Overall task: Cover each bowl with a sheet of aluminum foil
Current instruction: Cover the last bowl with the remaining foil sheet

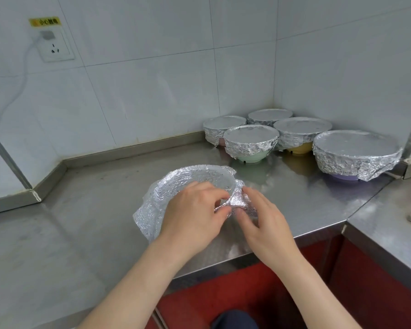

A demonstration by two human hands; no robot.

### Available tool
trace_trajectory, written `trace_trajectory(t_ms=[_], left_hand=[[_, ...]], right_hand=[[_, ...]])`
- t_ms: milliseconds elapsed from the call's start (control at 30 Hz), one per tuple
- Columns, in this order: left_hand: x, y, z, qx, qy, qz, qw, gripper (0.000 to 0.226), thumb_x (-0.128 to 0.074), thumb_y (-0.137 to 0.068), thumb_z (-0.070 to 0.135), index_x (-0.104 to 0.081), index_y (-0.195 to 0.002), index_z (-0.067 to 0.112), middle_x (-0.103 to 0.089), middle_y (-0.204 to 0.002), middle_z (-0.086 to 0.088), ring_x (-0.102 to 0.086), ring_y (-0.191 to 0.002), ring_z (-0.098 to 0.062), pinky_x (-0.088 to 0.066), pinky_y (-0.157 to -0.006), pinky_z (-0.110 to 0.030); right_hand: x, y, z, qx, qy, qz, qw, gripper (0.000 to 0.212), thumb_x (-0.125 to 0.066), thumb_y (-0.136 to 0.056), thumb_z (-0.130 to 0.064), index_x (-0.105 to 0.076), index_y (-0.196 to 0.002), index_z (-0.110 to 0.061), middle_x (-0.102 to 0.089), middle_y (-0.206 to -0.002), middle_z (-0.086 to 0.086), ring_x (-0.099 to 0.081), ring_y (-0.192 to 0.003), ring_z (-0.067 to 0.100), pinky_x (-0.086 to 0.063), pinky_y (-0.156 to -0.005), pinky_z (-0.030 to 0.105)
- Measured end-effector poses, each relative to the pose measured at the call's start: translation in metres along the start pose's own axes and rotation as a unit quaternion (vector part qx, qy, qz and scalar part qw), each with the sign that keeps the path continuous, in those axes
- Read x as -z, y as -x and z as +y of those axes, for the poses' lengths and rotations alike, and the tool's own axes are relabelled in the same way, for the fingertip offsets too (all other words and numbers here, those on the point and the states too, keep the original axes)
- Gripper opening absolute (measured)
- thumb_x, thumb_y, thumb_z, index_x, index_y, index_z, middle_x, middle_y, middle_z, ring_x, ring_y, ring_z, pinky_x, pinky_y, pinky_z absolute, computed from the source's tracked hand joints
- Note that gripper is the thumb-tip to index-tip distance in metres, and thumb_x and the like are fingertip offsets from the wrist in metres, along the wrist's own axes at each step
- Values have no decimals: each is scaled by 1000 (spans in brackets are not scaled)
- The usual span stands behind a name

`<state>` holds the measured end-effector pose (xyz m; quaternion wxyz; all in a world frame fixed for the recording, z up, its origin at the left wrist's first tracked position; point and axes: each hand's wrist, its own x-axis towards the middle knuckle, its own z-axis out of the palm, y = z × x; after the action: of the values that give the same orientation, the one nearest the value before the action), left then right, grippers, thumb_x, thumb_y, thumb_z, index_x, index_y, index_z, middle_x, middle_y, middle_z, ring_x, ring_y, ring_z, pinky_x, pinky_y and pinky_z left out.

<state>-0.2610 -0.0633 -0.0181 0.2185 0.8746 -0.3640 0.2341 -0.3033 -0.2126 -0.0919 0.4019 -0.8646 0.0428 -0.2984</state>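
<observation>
left hand (195,214): fingers curled, pinching crumpled edge of foil sheet (173,188)
right hand (263,222): pinching the same foil fold from the other side
foil sheet: near table (81,210) front edge, moulded bowl-shaped, cannot tell if a bowl is under it
covered bowls (250,143): five, foil-wrapped, clustered at back right corner, well apart from hands

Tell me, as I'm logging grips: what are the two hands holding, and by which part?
Both the left hand and right hand pinch the foil sheet at its crumpled right-hand edge.
</observation>
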Motion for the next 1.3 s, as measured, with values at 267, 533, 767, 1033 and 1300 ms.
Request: trace_trajectory(t_ms=[267, 533, 767, 1033, 1300], left_hand=[[-2, 0, 4, 23, 28, 6, 999, 19, -64, -79, 35, -74, -93, 27, -65, -83, 8, -59, -80, -17, -51, -72, -35], [-3, 0, 7, 38, 17, 12, 999, 15, -69, -82, 33, -74, -96, 30, -64, -82, 10, -59, -82, -15, -51, -73, -34], [-11, -4, 17, 67, -37, 55, 996, 16, -60, -74, 34, -73, -71, 25, -59, -64, 5, -60, -62, -22, -50, -53, -32], [-15, -9, 22, 80, -30, 39, 996, 17, -60, -79, 32, -73, -74, 22, -61, -69, 3, -60, -66, -23, -50, -59, -34], [-15, -11, 22, 84, -18, 32, 996, 15, -65, -85, 33, -75, -82, 21, -64, -76, 0, -61, -78, -23, -47, -68, -36]], right_hand=[[-9, -7, -12, -49, 31, -19, 998, 48, -40, -94, -37, -39, -141, -34, -53, -115, 0, -57, -102, 23, -48, -82, 41], [-2, -5, -11, -32, 0, 26, 999, 44, -49, -96, -24, -49, -139, -33, -54, -133, -16, -46, -126, 7, -39, -105, 38], [-7, -4, -17, -44, -61, 66, 995, 31, -56, -95, -18, -64, -123, -27, -70, -106, -14, -63, -95, 3, -46, -83, 17], [-13, 7, -45, -58, 35, 22, 997, 25, -40, -97, -20, -49, -121, -22, -67, -80, 8, -59, -80, 38, -37, -61, 40], [-9, 5, -45, -102, -117, -54, 986, 32, -39, -92, -9, -57, -109, -29, -69, -83, -3, -63, -82, 22, -50, -76, 40]])
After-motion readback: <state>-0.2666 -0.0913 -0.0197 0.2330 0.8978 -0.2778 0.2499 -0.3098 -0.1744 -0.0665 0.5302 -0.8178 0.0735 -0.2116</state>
